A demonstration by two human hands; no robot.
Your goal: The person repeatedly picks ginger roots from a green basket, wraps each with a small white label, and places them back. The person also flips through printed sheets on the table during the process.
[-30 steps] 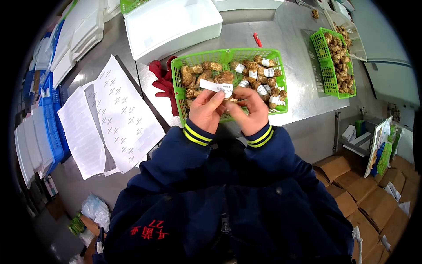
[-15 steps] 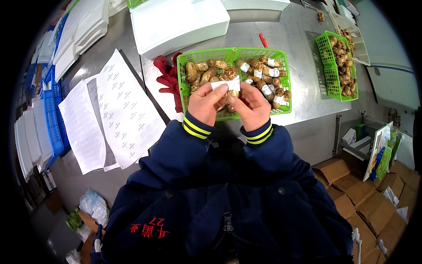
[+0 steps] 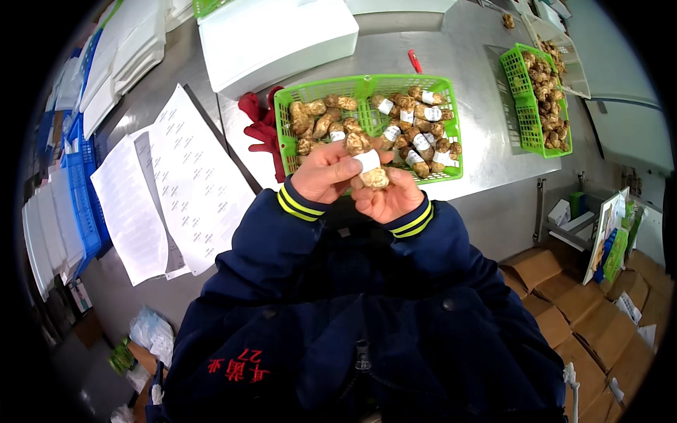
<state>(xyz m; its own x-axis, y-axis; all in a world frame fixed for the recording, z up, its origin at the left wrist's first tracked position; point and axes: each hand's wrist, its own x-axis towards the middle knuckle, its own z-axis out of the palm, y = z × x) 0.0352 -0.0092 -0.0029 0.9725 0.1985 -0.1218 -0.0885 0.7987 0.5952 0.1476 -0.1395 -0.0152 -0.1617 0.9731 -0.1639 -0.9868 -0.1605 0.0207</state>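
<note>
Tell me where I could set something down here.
Bare steel table shows between the near green basket and the right-side green basket, and around the red tool, right of the white box. Crowded: the near basket's left, with red gloves and paper sheets, and its front, with your left hand and right hand.

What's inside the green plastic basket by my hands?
Knobbly brown mushrooms: mostly bare at left, many with white bands at right. Your left hand, right hand and held mushroom partly cover the near side of the basket; anything beneath the mushrooms is hidden.

Red glove (image 3: pixel 265 134) lies near a white box (image 3: pixel 278 46)
</note>
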